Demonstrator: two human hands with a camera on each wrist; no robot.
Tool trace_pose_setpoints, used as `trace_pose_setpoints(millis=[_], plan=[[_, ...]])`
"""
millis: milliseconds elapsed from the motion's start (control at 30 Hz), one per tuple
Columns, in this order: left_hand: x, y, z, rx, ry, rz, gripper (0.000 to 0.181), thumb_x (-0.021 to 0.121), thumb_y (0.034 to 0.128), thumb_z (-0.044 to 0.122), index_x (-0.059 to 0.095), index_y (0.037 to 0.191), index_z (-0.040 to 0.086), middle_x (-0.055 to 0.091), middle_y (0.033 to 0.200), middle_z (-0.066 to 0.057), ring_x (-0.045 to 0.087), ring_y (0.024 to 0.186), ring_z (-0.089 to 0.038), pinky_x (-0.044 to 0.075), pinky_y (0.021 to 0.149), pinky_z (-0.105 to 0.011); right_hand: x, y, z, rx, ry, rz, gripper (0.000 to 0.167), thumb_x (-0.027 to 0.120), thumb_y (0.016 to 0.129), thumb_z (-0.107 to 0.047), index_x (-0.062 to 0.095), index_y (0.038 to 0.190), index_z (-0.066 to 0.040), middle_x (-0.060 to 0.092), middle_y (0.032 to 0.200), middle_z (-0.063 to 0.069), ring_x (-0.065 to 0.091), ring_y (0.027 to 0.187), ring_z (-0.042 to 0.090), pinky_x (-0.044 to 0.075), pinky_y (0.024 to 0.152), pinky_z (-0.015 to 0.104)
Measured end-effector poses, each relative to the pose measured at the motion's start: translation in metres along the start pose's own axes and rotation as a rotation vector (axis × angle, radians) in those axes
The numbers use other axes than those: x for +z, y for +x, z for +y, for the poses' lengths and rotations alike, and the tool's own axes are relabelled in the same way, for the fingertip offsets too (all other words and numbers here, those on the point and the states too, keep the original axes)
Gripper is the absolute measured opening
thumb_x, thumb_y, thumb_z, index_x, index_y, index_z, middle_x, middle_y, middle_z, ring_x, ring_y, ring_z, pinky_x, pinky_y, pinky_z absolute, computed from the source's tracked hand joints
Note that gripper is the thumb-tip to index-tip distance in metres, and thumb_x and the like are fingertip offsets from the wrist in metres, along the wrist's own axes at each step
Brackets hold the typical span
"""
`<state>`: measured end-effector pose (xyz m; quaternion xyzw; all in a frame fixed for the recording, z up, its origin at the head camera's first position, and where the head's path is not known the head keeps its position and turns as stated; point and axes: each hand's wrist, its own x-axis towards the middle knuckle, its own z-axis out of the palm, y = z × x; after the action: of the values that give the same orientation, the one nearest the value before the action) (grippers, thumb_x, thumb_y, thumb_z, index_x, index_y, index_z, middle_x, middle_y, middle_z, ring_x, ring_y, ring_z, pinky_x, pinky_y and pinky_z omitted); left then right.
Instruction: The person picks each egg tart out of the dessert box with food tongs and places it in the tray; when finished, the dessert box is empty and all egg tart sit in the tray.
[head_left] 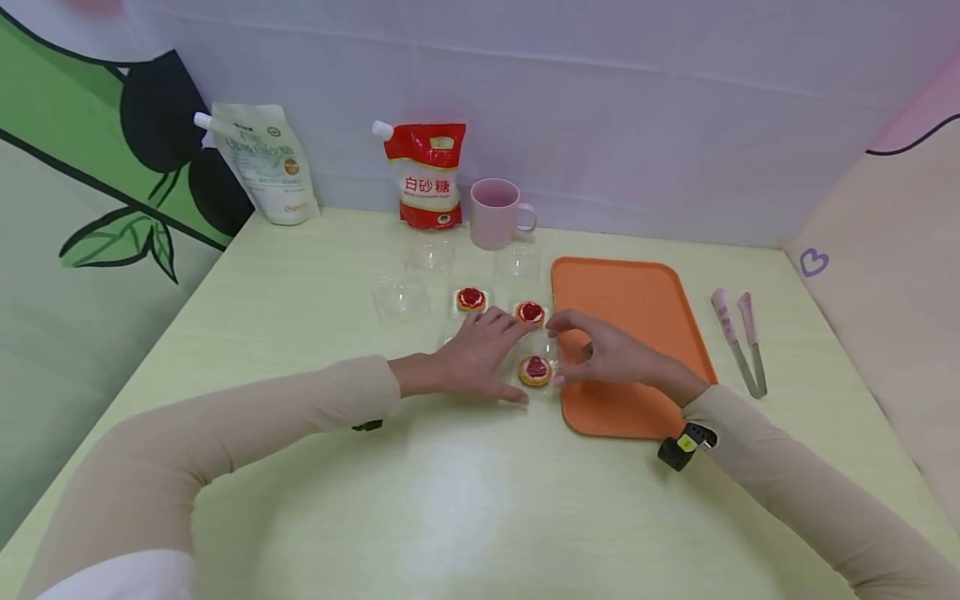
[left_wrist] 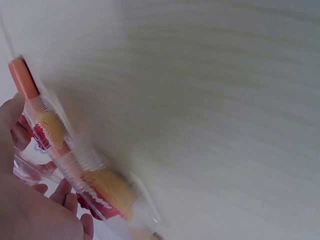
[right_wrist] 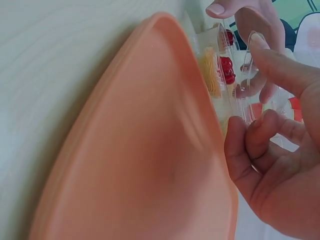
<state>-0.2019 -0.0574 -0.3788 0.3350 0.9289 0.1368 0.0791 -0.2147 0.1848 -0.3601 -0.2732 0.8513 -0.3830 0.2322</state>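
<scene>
Between thumb and fingers, my right hand (head_left: 617, 354) holds the edge of a clear plastic lid (right_wrist: 245, 102) over the nearest red-topped tart (head_left: 535, 371). My left hand (head_left: 478, 357) spreads its fingers just left of that tart, with its thumb reaching toward the tart's front. Two more tarts, a left one (head_left: 471, 299) and a right one (head_left: 530, 312), sit in clear ridged bases just beyond the hands. In the left wrist view, the front tart (left_wrist: 112, 192) stands close to the left fingers. My left palm hides part of the table and another clear edge.
Three clear lids (head_left: 401, 298) stand behind the tarts. An orange tray (head_left: 630, 292) lies under the right hand, with two pink-handled knives (head_left: 727, 321) to its right. At the back stand a pink mug (head_left: 492, 217), a red sugar bag (head_left: 431, 179) and a pale pouch (head_left: 270, 167).
</scene>
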Motion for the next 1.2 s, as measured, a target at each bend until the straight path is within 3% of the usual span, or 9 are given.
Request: trace_pose_setpoints(millis=[267,700,833,933,1033,1200], plan=[[-0.004,-0.002,-0.004,-0.001,-0.090,0.026,0.096,0.083,0.0733,0.052,0.039,0.152,0.020,0.062,0.124,0.000,0.046,0.120,-0.019,0.033,0.103,-0.046,-0.016,-0.009,0.010,0.027,-0.016,0.013,0.077,0.084,0.081,-0.027,0.043,0.143,-0.008,0.049,0.144,0.011,0.044,0.134,0.030,0.049,0.100,0.050],[-0.006,-0.002,-0.002,-0.034,-0.041,0.027,0.092,0.080,0.0757,0.053,0.040,0.152,0.020,0.064,0.120,0.000,0.047,0.117,-0.020,0.033,0.105,-0.047,-0.025,-0.011,0.006,0.042,-0.017,0.050,0.078,0.085,0.080,-0.027,0.042,0.143,-0.008,0.049,0.145,0.011,0.048,0.125,0.030,0.049,0.090,0.041],[-0.005,-0.002,-0.002,-0.044,-0.031,0.048,0.093,0.078,0.0755,0.058,0.040,0.152,0.022,0.060,0.131,-0.004,0.048,0.124,-0.023,0.033,0.107,-0.048,-0.026,-0.010,0.008,0.025,-0.002,0.046,0.079,0.085,0.080,-0.026,0.042,0.143,-0.007,0.048,0.145,0.011,0.047,0.124,0.030,0.049,0.086,0.040],[-0.006,-0.004,-0.005,-0.067,-0.074,0.108,0.088,0.076,0.0772,0.061,0.044,0.149,0.021,0.057,0.132,-0.006,0.049,0.124,-0.023,0.036,0.107,-0.049,-0.027,-0.008,0.007,0.015,0.004,0.040,0.078,0.084,0.081,-0.024,0.042,0.143,-0.007,0.048,0.144,0.011,0.048,0.123,0.029,0.049,0.084,0.039],[-0.011,-0.003,-0.009,-0.038,-0.135,0.236,0.075,0.074,0.0830,0.053,0.049,0.144,0.016,0.060,0.123,-0.007,0.051,0.116,-0.022,0.040,0.102,-0.047,-0.029,-0.007,0.004,0.011,0.029,0.032,0.074,0.083,0.082,-0.020,0.042,0.143,-0.008,0.050,0.143,0.011,0.055,0.112,0.030,0.052,0.077,0.037],[-0.025,0.001,-0.013,0.133,-0.090,0.439,0.060,0.071,0.0909,0.032,0.050,0.144,0.014,0.063,0.119,-0.007,0.054,0.113,-0.022,0.043,0.097,-0.043,-0.034,0.001,-0.003,0.008,0.168,-0.043,0.065,0.076,0.088,-0.023,0.042,0.144,-0.013,0.048,0.145,0.010,0.060,0.078,0.032,0.051,0.062,0.034]])
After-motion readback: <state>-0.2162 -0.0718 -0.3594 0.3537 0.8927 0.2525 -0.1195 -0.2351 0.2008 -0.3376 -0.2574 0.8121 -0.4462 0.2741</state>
